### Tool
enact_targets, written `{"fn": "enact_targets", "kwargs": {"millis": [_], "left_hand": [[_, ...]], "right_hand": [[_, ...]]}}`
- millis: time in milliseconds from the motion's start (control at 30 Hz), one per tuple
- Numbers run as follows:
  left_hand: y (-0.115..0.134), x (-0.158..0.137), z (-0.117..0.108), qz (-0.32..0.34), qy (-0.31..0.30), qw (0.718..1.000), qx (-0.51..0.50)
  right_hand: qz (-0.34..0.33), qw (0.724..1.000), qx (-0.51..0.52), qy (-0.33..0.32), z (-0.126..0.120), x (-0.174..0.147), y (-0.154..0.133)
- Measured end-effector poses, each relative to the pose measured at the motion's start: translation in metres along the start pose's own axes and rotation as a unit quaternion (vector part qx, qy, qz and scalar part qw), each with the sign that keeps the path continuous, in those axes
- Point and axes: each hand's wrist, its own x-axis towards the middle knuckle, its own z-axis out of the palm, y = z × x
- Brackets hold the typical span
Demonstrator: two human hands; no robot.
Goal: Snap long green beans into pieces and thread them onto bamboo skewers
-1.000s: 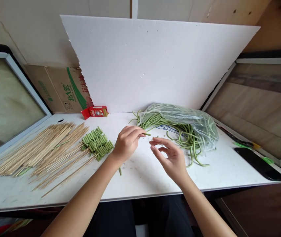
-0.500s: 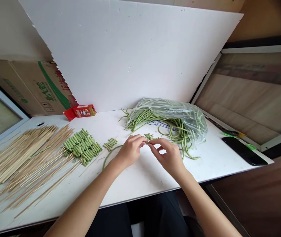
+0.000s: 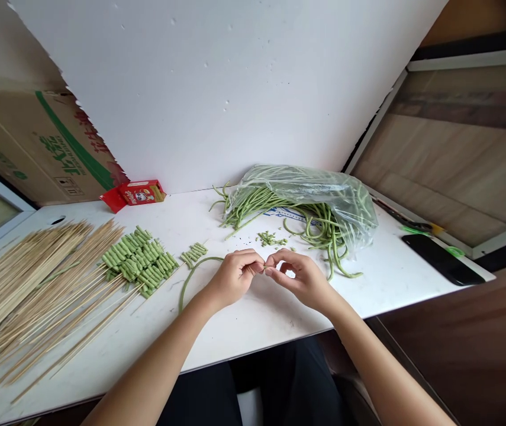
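A long green bean [image 3: 189, 278] curves over the table and runs into my left hand [image 3: 236, 273], whose fingers are closed around it. My right hand [image 3: 296, 273] meets the left one fingertip to fingertip, pinching the bean's end; only a sliver of green shows between them. Just beyond the hands lies a small heap of short bean bits [image 3: 271, 238]. Left of my left hand, a skewer holds a short row of cut bean pieces [image 3: 194, 253]. Farther left, several skewers loaded with bean pieces [image 3: 139, 257] lie stacked together.
Bare bamboo skewers [image 3: 26, 278] cover the table's left side. A clear plastic bag [image 3: 297, 180] of long beans [image 3: 253, 207] lies at the back. A red box [image 3: 139, 193] stands near the white board [image 3: 235, 89]. A black phone [image 3: 441, 260] rests at the right edge.
The view has shifted slightly, tilting downward. My hands have drawn closer together at the fingertips, and the small heap of bean bits behind them shows more fully. The bean stays in hand.
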Motion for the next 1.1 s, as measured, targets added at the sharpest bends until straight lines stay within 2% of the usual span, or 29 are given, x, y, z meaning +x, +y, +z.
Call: {"fn": "enact_targets", "kwargs": {"millis": [200,333,433,567,800,933,1100], "left_hand": [[0.001,-0.001,-0.002,-0.071,-0.036,0.995,-0.068],[0.000,-0.002,-0.005,-0.103,-0.030,0.992,-0.061],[-0.002,-0.002,-0.003,-0.088,0.001,0.996,-0.013],[-0.004,-0.002,0.000,-0.056,0.038,0.998,0.019],[-0.002,-0.001,-0.001,-0.026,0.028,0.999,0.038],[0.000,-0.002,0.001,-0.014,0.025,0.999,0.039],[0.003,-0.002,0.003,-0.015,0.014,0.998,0.056]], "right_hand": [[0.023,0.991,0.128,-0.040,0.000,0.001,0.005],[0.009,0.997,0.080,0.000,-0.004,0.002,0.006],[-0.016,1.000,0.020,0.014,-0.007,0.002,0.006],[-0.033,0.999,-0.002,0.037,-0.004,0.002,0.007],[-0.032,0.997,0.003,0.065,0.005,0.002,0.012],[-0.021,0.998,0.029,0.052,0.005,0.003,0.011],[0.006,0.993,0.114,0.017,0.009,0.002,0.010]]}}
